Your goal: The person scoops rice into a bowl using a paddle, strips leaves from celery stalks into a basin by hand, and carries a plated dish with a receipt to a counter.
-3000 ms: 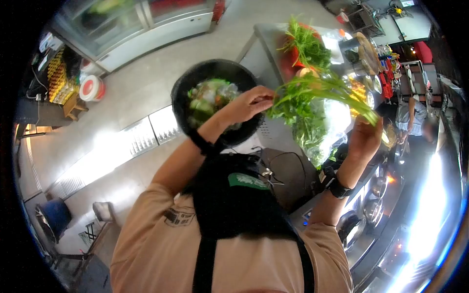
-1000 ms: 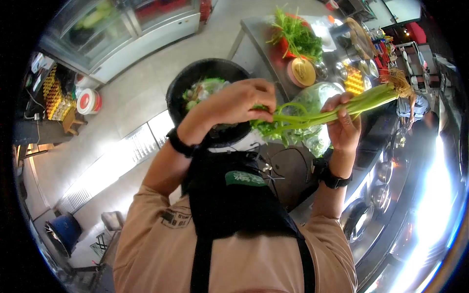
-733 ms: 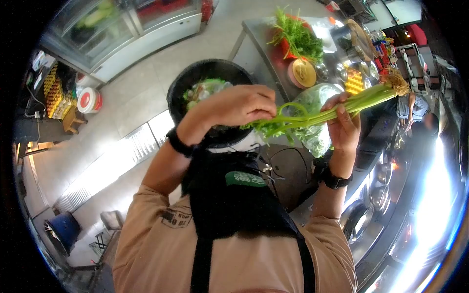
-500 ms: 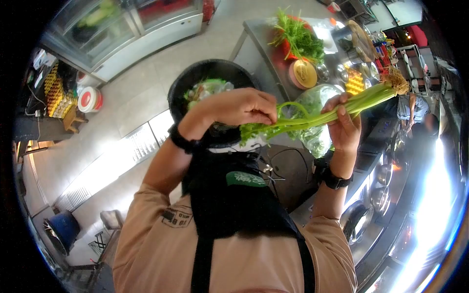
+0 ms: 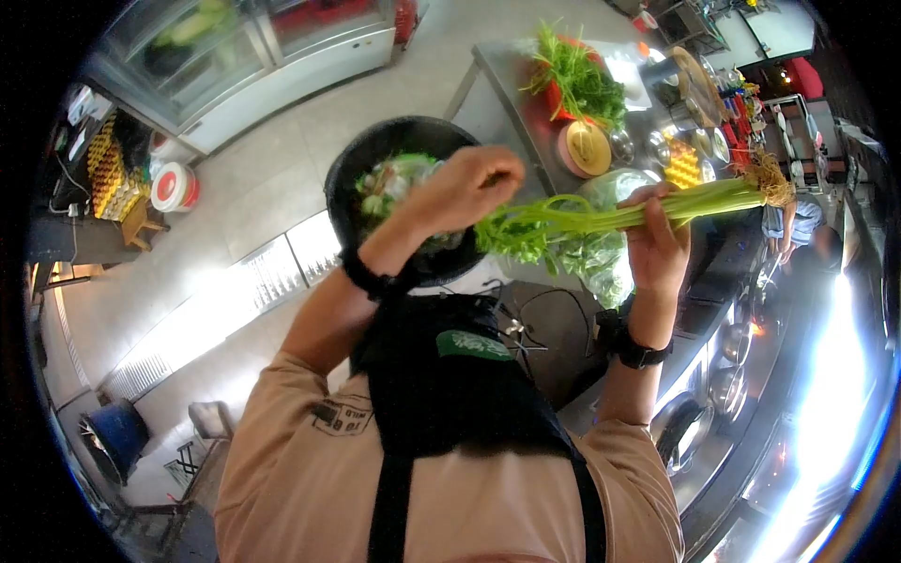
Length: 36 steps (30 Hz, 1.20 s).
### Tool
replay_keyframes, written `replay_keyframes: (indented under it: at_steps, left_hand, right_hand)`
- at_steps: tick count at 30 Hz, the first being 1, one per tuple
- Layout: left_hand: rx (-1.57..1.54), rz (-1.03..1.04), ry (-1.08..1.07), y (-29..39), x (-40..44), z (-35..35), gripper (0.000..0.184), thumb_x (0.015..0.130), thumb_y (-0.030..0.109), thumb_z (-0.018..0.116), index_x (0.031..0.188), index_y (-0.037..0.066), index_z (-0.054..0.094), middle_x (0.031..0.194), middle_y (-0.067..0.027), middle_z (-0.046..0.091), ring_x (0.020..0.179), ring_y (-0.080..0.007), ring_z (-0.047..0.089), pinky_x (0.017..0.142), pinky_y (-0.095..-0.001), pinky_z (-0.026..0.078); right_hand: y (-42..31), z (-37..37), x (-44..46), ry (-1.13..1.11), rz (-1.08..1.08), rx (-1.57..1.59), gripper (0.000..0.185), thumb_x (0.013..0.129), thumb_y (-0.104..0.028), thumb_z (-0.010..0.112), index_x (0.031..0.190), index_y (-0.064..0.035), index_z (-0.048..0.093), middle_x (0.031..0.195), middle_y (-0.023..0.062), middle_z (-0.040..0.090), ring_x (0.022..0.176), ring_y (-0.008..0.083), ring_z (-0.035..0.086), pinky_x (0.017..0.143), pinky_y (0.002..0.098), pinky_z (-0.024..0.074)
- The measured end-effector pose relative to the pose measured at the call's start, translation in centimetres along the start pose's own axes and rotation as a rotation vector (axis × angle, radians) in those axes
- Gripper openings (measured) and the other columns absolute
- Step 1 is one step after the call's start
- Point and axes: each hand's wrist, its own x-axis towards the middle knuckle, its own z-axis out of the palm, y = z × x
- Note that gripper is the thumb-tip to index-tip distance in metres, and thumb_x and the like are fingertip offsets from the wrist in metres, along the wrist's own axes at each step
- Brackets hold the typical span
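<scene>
A long bunch of celery point(image 5: 709, 202) with green stalks and brown roots lies across my right hand point(image 5: 657, 242), the fingers wrapped round its stalks. Its roots point right and its leafy end point(image 5: 516, 236) hangs left. My left hand point(image 5: 466, 190) is over the near right side of a black bin point(image 5: 340, 164), apart from the celery. Its fingers are curled in; whatever they hold, if anything, is hidden. Inside the bin are green and white vegetable scraps and what looks like clear plastic. Behind the celery is a clear bag of greens point(image 5: 610, 272).
A steel table point(image 5: 502, 70) bears a red basket of leafy greens point(image 5: 582, 84), a round yellow-topped container point(image 5: 584, 148) and metal bowls. Cables point(image 5: 554, 291) lie below. Pans point(image 5: 727, 389) line the right side, where another person point(image 5: 793, 225) stands. A white bucket point(image 5: 174, 188) is at left.
My left hand has come away from the celery's leafy end and moved left and up over the bin. The right hand keeps its hold, with the celery now lying more level.
</scene>
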Motion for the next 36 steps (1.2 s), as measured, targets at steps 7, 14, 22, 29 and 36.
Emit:
replay_keyframes:
  at_steps: [7,14,22,29,36]
  left_hand:
    - [0.482,-0.303,0.328,-7.6,-2.1,-1.4,0.013,0.081,0.007,0.056,0.093,0.004,0.06,0.09,-0.0137,0.059,0.087,-0.0311,0.058,0.072,-0.039,0.046]
    - [0.161,-0.091,0.223,-4.1,-0.9,-0.8,0.017,0.083,0.008,0.06,0.1,0.008,0.064,0.104,-0.0113,0.055,0.099,-0.0281,0.054,0.082,-0.0358,0.046]
    - [0.097,0.176,0.143,-2.2,0.6,1.9,0.011,0.084,0.009,0.064,0.093,0.005,0.06,0.095,-0.0062,0.054,0.091,-0.0191,0.054,0.074,-0.0327,0.045]
    - [-0.248,-0.214,-0.309,-2.1,0.5,-1.6,0.019,0.091,0.023,0.058,0.093,0.004,0.062,0.081,-0.001,0.06,0.075,-0.0095,0.053,0.071,-0.0263,0.043]
    - [-0.655,-0.251,-0.247,-4.3,-0.4,-1.1,0.014,0.089,0.017,0.06,0.092,0.004,0.064,0.088,-0.0031,0.065,0.083,-0.0087,0.058,0.076,-0.0237,0.045]
  right_hand:
    - [-0.5,-2.0,0.6,0.258,-0.017,0.171,0.01,0.093,-0.01,0.052,0.102,-0.0069,0.056,0.092,0.0108,0.063,0.084,0.0199,0.061,0.07,0.0344,0.0518]
    - [-0.4,-2.9,0.6,0.255,0.018,0.217,0.013,0.094,-0.011,0.05,0.102,-0.0024,0.055,0.093,0.0104,0.062,0.084,0.0188,0.059,0.074,0.033,0.0489]
    - [-0.3,-2.7,0.9,0.238,0.005,0.228,0.013,0.095,-0.011,0.049,0.104,-0.0041,0.054,0.094,0.0116,0.062,0.085,0.0194,0.059,0.071,0.0333,0.0491]
    - [-0.5,-3.3,0.8,0.201,0.011,0.03,0.017,0.093,-0.01,0.051,0.109,-0.0009,0.05,0.098,0.0147,0.06,0.087,0.0202,0.059,0.076,0.0344,0.0509]
    - [-0.1,-3.3,1.2,0.169,0.007,0.062,0.017,0.093,-0.008,0.051,0.108,-0.0012,0.05,0.095,0.0147,0.061,0.085,0.0199,0.06,0.074,0.0345,0.052]
